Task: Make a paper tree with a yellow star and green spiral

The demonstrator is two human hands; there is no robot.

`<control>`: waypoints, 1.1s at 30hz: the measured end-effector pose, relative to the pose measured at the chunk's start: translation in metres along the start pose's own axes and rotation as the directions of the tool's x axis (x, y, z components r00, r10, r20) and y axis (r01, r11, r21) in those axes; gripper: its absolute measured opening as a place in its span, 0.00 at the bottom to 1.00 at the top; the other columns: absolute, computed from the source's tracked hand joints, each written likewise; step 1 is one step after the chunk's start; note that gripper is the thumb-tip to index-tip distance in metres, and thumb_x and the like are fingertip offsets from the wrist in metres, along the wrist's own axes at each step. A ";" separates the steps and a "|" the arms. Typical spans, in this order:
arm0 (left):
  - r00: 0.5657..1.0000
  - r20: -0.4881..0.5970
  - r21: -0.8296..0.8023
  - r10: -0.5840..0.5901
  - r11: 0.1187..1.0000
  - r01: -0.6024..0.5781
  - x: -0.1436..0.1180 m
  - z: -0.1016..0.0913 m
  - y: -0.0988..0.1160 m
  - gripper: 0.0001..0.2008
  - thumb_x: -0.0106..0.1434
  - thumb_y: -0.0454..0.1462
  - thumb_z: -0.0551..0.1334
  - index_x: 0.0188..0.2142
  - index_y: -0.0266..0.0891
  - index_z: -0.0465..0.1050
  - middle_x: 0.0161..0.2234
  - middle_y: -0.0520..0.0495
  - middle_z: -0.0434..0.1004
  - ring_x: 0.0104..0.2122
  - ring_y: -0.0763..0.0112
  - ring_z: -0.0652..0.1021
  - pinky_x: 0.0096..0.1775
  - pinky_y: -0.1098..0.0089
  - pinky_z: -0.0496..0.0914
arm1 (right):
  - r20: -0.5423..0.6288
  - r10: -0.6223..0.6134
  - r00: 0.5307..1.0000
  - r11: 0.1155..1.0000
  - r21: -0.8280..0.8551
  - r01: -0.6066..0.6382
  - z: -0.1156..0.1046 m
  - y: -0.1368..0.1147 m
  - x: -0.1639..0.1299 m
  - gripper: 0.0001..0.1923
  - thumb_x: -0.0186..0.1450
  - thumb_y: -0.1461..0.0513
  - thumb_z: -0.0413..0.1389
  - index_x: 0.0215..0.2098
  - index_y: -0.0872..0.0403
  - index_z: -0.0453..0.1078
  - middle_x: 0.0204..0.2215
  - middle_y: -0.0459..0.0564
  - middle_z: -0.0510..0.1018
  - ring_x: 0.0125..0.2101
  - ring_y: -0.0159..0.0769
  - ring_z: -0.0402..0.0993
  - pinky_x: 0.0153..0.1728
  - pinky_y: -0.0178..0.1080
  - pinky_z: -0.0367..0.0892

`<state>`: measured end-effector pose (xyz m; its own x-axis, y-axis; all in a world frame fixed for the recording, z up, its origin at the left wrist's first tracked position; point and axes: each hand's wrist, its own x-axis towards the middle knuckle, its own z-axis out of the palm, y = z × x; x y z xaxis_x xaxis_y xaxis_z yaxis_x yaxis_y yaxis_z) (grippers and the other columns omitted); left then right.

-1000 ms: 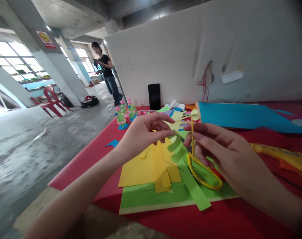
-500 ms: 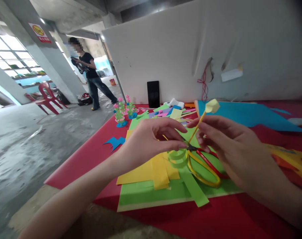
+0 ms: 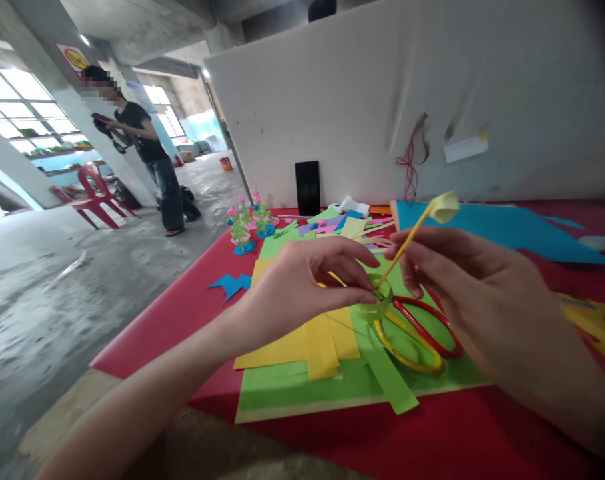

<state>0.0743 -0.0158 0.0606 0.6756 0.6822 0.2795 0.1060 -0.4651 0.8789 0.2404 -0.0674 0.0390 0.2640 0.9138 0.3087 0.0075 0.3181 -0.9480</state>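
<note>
Far left, a person in a dark shirt stands on the concrete floor beside a red plastic chair; small paper flower models stand at the near left edge of the red table. Left hand: thumb and forefinger pinched together on a curled green paper strip, held just above yellow paper strips and a green sheet. Right hand: fingers clamped on a thin yellow stick tilted up to the right, pale paper bud at its tip, lower end meeting the curl, above scissors; blue sheet behind.
</note>
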 end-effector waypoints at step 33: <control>0.986 -0.166 -0.060 0.022 0.998 -0.032 0.007 -0.001 -0.004 0.08 0.52 0.34 0.65 0.33 0.39 0.71 0.30 0.52 0.76 0.32 0.73 0.78 0.33 0.75 0.74 | 0.189 0.001 0.982 0.954 -0.295 0.056 -0.001 0.006 -0.003 0.02 0.53 0.57 0.60 0.27 0.42 0.75 0.34 0.41 0.74 0.35 0.34 0.70 0.31 0.33 0.65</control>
<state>0.0778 -0.0091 0.0591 0.5472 0.7559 0.3593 0.0404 -0.4526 0.8908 0.2407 -0.0685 0.0325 0.0773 0.9452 0.3171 0.3059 0.2802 -0.9099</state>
